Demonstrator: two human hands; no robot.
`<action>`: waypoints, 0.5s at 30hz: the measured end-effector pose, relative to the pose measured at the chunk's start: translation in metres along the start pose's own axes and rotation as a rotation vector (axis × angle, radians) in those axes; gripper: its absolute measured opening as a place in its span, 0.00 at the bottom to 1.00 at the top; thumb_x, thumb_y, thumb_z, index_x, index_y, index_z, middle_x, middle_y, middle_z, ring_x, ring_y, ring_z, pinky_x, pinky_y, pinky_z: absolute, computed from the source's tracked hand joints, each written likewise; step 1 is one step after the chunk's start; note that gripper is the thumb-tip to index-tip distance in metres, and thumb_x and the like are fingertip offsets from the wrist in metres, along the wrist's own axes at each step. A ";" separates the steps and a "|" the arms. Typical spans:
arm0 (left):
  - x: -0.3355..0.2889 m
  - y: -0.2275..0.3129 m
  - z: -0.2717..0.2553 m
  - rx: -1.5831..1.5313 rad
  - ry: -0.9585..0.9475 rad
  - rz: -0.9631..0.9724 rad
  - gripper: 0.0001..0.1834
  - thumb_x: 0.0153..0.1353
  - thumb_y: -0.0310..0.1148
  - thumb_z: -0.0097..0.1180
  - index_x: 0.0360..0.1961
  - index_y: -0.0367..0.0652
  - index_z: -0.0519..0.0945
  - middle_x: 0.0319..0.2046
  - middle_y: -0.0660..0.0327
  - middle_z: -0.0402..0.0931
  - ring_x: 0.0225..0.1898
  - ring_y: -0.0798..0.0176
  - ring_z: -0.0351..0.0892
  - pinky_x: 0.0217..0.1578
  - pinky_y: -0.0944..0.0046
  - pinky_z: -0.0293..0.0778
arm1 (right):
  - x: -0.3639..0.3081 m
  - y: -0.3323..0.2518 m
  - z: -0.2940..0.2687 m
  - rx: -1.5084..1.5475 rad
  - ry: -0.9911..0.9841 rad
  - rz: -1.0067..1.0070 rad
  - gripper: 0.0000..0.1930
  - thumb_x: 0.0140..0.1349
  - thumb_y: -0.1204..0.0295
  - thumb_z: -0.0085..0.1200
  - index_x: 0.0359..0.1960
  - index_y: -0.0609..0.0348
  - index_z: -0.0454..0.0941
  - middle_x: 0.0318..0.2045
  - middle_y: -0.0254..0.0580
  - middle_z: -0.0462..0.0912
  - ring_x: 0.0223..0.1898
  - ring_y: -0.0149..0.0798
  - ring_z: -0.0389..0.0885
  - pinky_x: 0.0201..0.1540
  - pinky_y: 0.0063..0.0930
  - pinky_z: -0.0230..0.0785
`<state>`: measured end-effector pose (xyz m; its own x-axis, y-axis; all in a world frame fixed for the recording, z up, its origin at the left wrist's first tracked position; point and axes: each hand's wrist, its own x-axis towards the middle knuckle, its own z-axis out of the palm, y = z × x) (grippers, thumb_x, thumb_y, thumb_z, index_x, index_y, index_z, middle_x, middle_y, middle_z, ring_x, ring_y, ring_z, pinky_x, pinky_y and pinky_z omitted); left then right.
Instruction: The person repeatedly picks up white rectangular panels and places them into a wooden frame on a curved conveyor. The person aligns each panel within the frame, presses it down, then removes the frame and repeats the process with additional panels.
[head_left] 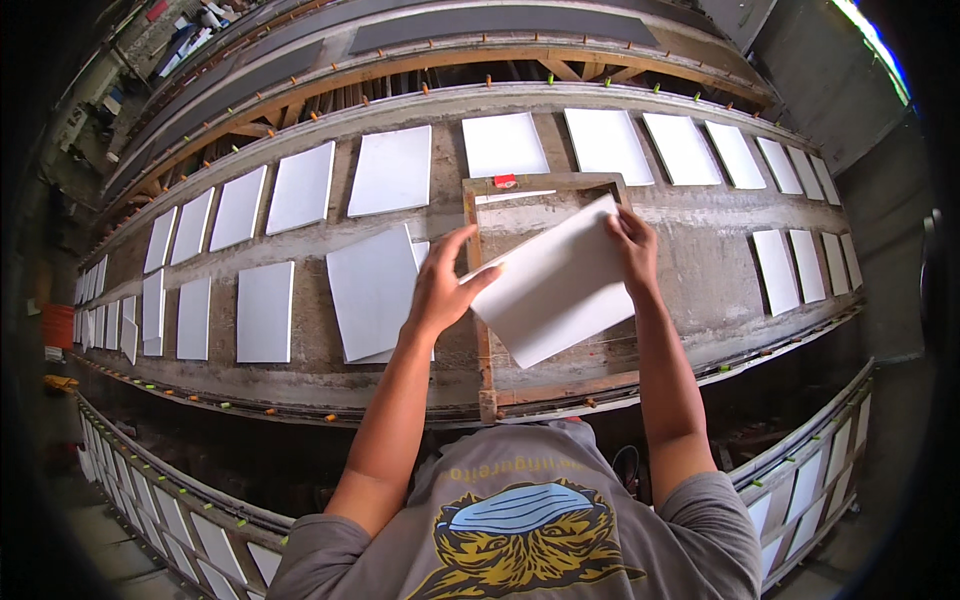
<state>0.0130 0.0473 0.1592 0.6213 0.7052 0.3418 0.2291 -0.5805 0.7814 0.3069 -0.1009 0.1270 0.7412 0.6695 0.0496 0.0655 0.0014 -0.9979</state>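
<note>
A blank white rectangular sheet [555,285] is held at a tilt above a wooden frame [472,215]; whether it is one sheet or several I cannot tell. My right hand [632,245] grips its upper right corner, thumb and fingers closed on the edge. At the opposite corner, my left hand [440,282] has its fingers spread to the upper left, the thumb touching the sheet. The frame lies on a long table [690,250], with a red piece [505,181] on its far rail. Overlapping white sheets [370,290] lie left of the frame.
White panels [300,187] run in two rows along the table, with more panels [775,270] at the right. Small orange and green pegs [425,88] line the rails. Behind stands another long table [500,28]; lower racks [215,540] carry more white panels near me.
</note>
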 end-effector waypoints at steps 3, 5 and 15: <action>0.016 0.012 0.030 -0.102 -0.303 -0.245 0.24 0.65 0.49 0.67 0.45 0.35 0.82 0.37 0.55 0.83 0.38 0.64 0.78 0.40 0.59 0.74 | 0.012 -0.027 0.009 -0.090 -0.168 -0.110 0.26 0.67 0.57 0.66 0.59 0.63 0.80 0.52 0.46 0.86 0.51 0.35 0.83 0.55 0.29 0.74; 0.013 0.004 0.053 -0.189 -0.320 -0.374 0.23 0.68 0.49 0.64 0.37 0.35 0.81 0.29 0.62 0.79 0.32 0.70 0.73 0.33 0.62 0.70 | 0.014 -0.043 0.014 -0.323 -0.100 -0.129 0.22 0.66 0.57 0.66 0.57 0.57 0.83 0.48 0.46 0.88 0.49 0.41 0.85 0.55 0.33 0.75; -0.048 -0.038 0.144 -0.587 0.281 -0.779 0.22 0.71 0.46 0.62 0.52 0.37 0.85 0.38 0.71 0.79 0.39 0.76 0.71 0.45 0.70 0.69 | -0.036 0.062 -0.014 -0.315 0.027 0.146 0.41 0.67 0.63 0.63 0.76 0.58 0.51 0.65 0.67 0.69 0.65 0.62 0.71 0.68 0.48 0.62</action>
<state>0.0824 -0.0235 0.0378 0.2398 0.9162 -0.3210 0.0433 0.3202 0.9464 0.2940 -0.1351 0.0636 0.7751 0.6258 -0.0870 0.1577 -0.3249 -0.9325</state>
